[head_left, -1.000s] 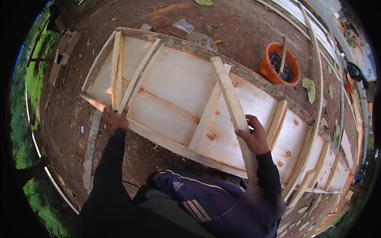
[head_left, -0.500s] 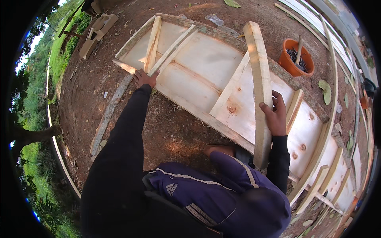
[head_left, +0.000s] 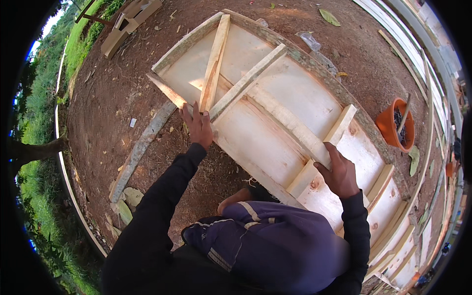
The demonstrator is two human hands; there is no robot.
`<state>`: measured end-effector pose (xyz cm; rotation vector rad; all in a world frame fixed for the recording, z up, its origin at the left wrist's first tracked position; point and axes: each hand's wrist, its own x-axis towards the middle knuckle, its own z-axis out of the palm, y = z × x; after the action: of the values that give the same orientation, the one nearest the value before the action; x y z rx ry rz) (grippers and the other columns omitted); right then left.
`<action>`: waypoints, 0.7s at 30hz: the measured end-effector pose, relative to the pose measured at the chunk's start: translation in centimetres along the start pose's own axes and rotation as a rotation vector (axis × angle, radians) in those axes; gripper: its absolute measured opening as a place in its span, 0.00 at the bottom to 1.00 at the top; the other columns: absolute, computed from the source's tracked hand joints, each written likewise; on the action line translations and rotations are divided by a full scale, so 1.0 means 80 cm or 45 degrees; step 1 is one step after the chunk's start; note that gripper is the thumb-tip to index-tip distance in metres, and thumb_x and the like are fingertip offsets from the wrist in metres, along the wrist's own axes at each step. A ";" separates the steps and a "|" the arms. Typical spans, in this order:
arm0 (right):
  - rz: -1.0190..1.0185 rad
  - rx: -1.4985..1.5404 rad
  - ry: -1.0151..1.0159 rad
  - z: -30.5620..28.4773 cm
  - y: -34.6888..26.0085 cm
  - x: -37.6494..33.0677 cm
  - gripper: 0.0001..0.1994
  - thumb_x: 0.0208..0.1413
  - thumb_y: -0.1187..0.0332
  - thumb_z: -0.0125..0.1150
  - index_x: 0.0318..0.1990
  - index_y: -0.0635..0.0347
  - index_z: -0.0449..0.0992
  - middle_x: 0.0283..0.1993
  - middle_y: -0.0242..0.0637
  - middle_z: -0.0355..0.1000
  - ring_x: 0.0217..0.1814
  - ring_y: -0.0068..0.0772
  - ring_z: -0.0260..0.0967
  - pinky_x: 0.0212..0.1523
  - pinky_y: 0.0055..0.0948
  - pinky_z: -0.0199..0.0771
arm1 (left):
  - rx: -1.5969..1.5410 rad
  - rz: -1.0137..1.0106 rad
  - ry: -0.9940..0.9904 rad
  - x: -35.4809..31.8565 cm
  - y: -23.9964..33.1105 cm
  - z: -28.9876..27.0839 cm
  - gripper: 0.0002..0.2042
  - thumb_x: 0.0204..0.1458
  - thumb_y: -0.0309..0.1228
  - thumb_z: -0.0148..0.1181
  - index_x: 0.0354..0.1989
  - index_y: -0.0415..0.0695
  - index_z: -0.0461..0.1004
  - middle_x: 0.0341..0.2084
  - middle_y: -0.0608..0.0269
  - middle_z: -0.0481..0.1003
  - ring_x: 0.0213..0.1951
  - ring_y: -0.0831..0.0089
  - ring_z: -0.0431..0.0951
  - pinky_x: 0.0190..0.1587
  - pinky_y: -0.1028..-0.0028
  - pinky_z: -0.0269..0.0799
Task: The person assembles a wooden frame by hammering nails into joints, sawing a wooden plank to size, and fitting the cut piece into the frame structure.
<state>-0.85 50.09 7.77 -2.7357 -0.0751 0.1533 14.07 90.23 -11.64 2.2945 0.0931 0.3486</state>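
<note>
A long wooden-framed panel [head_left: 253,140] with pale sheeting and several crosspieces lies slanting in front of me. My left hand [head_left: 198,129] rests with its fingers spread on the near rail, beside the ends of a slanted crosspiece [head_left: 215,64] and a second crosspiece [head_left: 250,81]. My right hand [head_left: 340,173] grips the near-right end of a loose wooden plank [head_left: 287,120]. This plank runs lengthwise over the panel, away to the upper left, between two short crosspieces. Part of its gripped end is hidden under my fingers.
An orange bucket [head_left: 396,125] of dark nails, with a wooden handle sticking out, stands beyond the panel. A bark-edged slab [head_left: 142,147] lies on the soil at left. Cardboard boxes [head_left: 129,27] sit at far left; long timber strips [head_left: 427,98] run along the right.
My right hand has lowered the plank from upright across the panel to lying lengthwise along it. The view has shifted, and my left hand still rests on the near rail.
</note>
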 end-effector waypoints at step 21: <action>-0.594 -0.203 -0.337 0.022 -0.007 0.199 0.25 0.50 0.70 0.72 0.58 0.54 0.74 0.54 0.34 0.78 0.57 0.40 0.76 0.58 0.44 0.70 | -0.160 -0.129 -0.311 -0.013 0.035 -0.061 0.37 0.58 0.30 0.56 0.75 0.33 0.52 0.78 0.39 0.44 0.79 0.40 0.37 0.78 0.45 0.34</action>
<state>14.74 52.51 4.82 -2.7485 -0.8203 0.3860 11.57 91.62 -6.64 2.1800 0.0620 0.0197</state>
